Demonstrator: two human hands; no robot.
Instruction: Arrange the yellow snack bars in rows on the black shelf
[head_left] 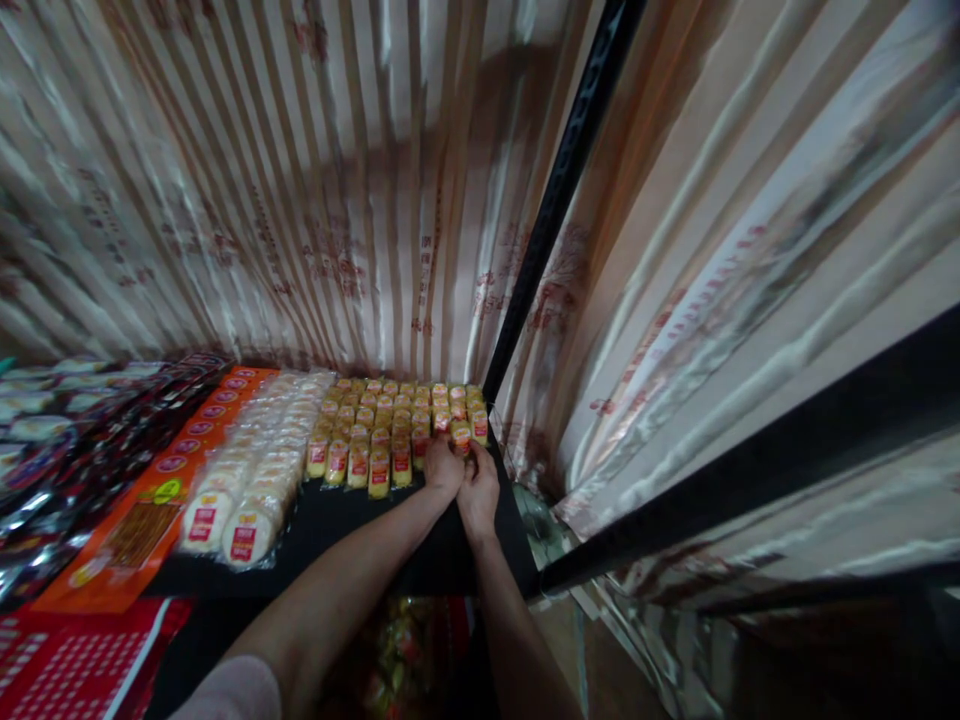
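Observation:
Both hands reach onto a black shelf (352,520). My left hand (444,466) and my right hand (478,490) sit side by side, fingers curled, at the near right end of rows of small yellow packets with red labels (390,425). The fingertips touch the front packets; what they hold, if anything, is hidden. To the left lie rows of round white packets with red labels (251,480).
Long orange packets (161,480) and dark glossy packets (67,440) lie further left. A black upright post (559,200) stands at the shelf's right corner. Striped wrapping sheets (315,180) hang behind and to the right. A red patterned pack (67,660) lies below.

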